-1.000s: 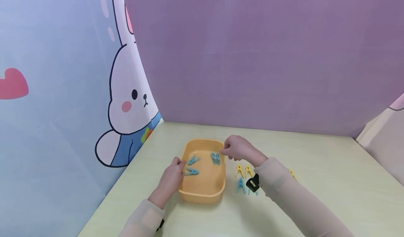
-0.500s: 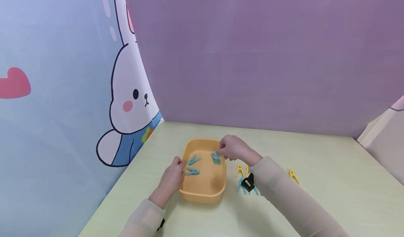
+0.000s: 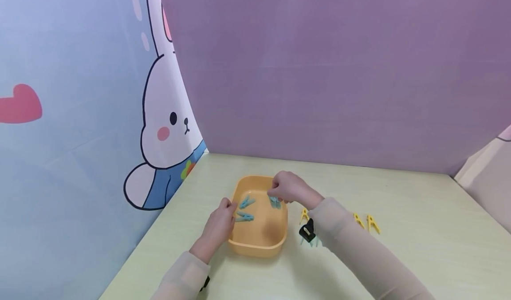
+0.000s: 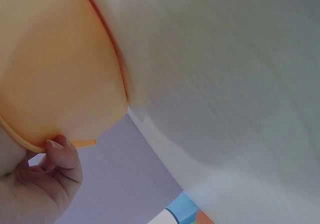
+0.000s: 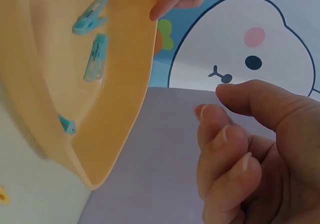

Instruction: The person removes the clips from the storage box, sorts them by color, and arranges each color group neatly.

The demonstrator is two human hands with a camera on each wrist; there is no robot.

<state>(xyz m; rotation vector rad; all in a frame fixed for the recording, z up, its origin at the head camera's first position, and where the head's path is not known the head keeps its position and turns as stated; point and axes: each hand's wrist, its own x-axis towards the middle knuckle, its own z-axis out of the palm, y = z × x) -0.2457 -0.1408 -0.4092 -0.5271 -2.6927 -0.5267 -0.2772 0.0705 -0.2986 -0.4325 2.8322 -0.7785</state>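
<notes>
An orange plastic basin point(image 3: 255, 250) stands on the table, with teal clothespins point(image 3: 245, 216) lying inside near its left wall. More teal clothespins point(image 3: 275, 203) lie by the far right wall, partly covered by my right hand point(image 3: 289, 187). That hand is over the basin's far right rim; in the right wrist view its fingers are loosely curled, with a gap between thumb and index fingertip and nothing between them. My left hand point(image 3: 221, 219) pinches the basin's left rim. The left wrist view shows its fingertips point(image 4: 60, 143) over the basin's edge.
Right of the basin, a yellow clothespin point(image 3: 304, 215) and partly hidden teal clothespins point(image 3: 309, 242) lie under my right forearm. Beyond the sleeve are two yellow clothespins point(image 3: 373, 223). A purple backdrop point(image 3: 319, 78) and a rabbit-print panel point(image 3: 167, 113) border the table.
My right hand has moved left over the basin's far right corner, covering part of the clothespins there. Its forearm has uncovered yellow clothespins on the right. The left hand stays on the rim.
</notes>
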